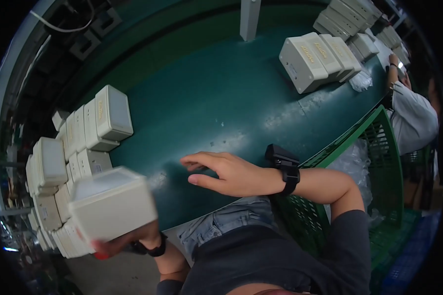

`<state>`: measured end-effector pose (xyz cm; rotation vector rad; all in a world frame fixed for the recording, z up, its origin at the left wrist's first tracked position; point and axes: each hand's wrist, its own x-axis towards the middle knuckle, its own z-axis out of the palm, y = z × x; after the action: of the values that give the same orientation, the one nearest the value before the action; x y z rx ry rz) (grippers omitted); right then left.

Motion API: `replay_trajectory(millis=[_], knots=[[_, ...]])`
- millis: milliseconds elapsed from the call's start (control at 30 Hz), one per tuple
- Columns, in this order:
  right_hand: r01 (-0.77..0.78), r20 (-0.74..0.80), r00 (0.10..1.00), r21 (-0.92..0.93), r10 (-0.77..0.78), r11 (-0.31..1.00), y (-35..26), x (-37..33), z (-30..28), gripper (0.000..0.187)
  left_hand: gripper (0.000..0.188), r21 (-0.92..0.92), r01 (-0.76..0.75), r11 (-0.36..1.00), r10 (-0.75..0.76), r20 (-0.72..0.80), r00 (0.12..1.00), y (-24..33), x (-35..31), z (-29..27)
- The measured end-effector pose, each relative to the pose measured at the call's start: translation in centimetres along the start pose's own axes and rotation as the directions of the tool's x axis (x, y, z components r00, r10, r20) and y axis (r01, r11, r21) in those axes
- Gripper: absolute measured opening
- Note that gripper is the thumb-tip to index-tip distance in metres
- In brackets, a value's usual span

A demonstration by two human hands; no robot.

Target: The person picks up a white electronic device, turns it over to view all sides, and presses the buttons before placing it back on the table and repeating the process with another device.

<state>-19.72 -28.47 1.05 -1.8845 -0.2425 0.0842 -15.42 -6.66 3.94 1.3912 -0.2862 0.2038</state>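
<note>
A cream-white plastic box (115, 211) with a pale, lighter top panel is in my left hand (135, 237), whose fingers come up under its lower edge. The box is tilted and a little blurred, and it hides part of that hand. A small red spot shows by the fingertips, too unclear to name. My right hand (226, 172) hovers over the green tabletop (202, 108), thumb and fingers apart, with nothing in it. Just beyond the held box stand rows of similar cream boxes (110, 115), some stacked.
More cream boxes (312, 61) stand in a row at the far right, beside a crumpled clear bag (362, 80). A green plastic crate (389, 167) with clear bags sits by my right arm. A grey post (249, 22) rises at the back. Another person's white sleeve (413, 120) is at the right.
</note>
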Motion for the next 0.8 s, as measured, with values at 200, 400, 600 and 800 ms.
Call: replay_trajectory(millis=[200, 400, 600, 800], knots=[[0.061, -0.049, 0.998, 0.263, -0.050, 0.963, 0.0, -0.3, 0.2, 0.058, 0.098, -0.145, -0.223, 0.964, 0.145, -0.414, 0.898, 1.4, 3.4, -2.6], [0.394, -0.214, 0.896, -0.018, -0.389, 0.919, -0.3, -0.2, 0.0, 0.080, 0.108, 0.477, -0.284, 0.832, 0.351, -0.054, 0.935, -0.4, 1.0, 2.7], [0.281, -0.138, 0.947, -0.094, -0.292, 0.955, -0.6, -0.2, 0.6, 0.087, 0.105, 0.255, -0.119, 0.960, 0.091, 0.123, 0.988, -2.3, -0.6, 4.9], [-0.001, -0.327, 0.933, 0.421, 0.153, 0.907, 1.5, 0.8, -1.4, 0.077, 0.074, -0.079, 0.163, 0.983, -0.145, 0.198, 0.969, -4.6, 0.0, 4.3]])
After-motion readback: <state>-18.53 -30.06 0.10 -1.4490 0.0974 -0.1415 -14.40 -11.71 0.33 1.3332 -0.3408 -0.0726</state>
